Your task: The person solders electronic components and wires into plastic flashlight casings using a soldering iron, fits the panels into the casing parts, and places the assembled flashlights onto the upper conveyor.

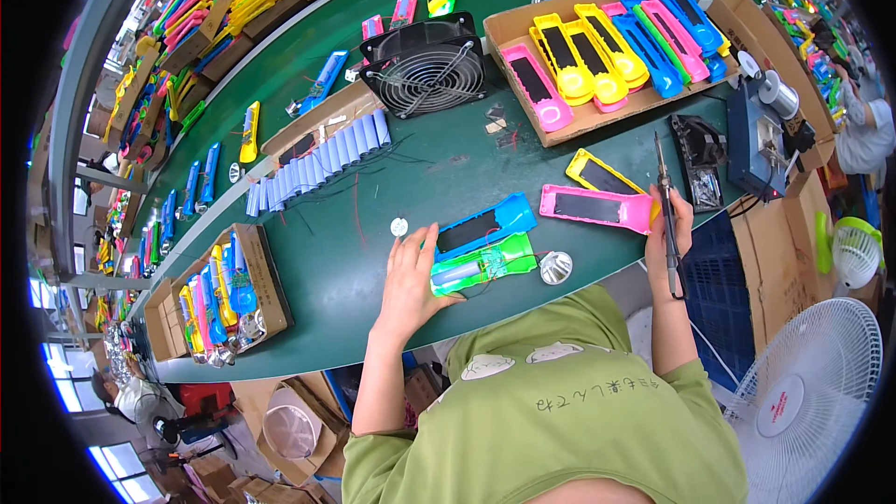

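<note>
Your left hand [409, 271] lay spread against the near green casing [511, 257]; your right hand [679, 224] pinched a soldering iron [665, 189].

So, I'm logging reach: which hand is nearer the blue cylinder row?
Left: the left hand is below and right of the cylinder row in view; the right hand, much farther right.

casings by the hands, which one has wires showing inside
The green casing, by the left hand, just below the blue casing. It shows wires and a pale cylinder; the blue casing, pink casing and yellow casing show dark panels instead.
</note>
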Demonstrator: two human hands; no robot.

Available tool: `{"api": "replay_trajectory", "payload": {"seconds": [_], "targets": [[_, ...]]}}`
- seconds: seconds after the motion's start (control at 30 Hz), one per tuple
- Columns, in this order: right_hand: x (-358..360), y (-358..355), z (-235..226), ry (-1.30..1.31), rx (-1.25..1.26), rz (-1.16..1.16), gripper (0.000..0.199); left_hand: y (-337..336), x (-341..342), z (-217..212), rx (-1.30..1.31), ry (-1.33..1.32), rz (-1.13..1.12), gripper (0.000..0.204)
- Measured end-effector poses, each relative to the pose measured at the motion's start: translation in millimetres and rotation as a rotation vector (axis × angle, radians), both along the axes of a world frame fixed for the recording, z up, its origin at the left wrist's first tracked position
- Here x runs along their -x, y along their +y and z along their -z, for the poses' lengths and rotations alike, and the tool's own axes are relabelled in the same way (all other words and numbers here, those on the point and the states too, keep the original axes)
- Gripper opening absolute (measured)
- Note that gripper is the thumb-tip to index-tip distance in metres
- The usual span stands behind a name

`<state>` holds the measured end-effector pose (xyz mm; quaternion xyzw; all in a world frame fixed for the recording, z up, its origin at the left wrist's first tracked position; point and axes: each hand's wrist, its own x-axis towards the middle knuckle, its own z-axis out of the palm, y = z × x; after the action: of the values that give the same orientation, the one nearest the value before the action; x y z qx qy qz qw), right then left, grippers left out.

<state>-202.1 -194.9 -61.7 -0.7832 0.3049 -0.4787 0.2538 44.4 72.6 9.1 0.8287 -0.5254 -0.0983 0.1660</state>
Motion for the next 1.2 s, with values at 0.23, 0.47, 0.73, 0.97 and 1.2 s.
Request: {"api": "replay_trajectory", "payload": {"seconds": [0.23, 0.47, 0.73, 0.97, 1.2], "targets": [[12, 16, -24, 0.002, 0.199, 0.014, 0.041, -25, 8, -31, 0.121, -0.008, 0.104, 0.086], [-24, 34, -74, 0.092, 0.013, -0.464, 0.029, -67, 26, 6, 0.136, 0.139, -0.148, 0.022], [-66, 31, -78, -0.096, -0.979, -0.569, 0.017, -74, 32, 16, 0.252, 0.021, -0.215, 0.003], [-83, 24, -60, -0.01, -1.064, -0.57, 0.018, -80, 27, 15, 0.205, -0.027, -0.198, 0.003], [-91, 25, -56, 0.014, -1.072, -0.563, 0.017, -82, 25, 11, 0.161, -0.019, -0.177, 0.003]]}}
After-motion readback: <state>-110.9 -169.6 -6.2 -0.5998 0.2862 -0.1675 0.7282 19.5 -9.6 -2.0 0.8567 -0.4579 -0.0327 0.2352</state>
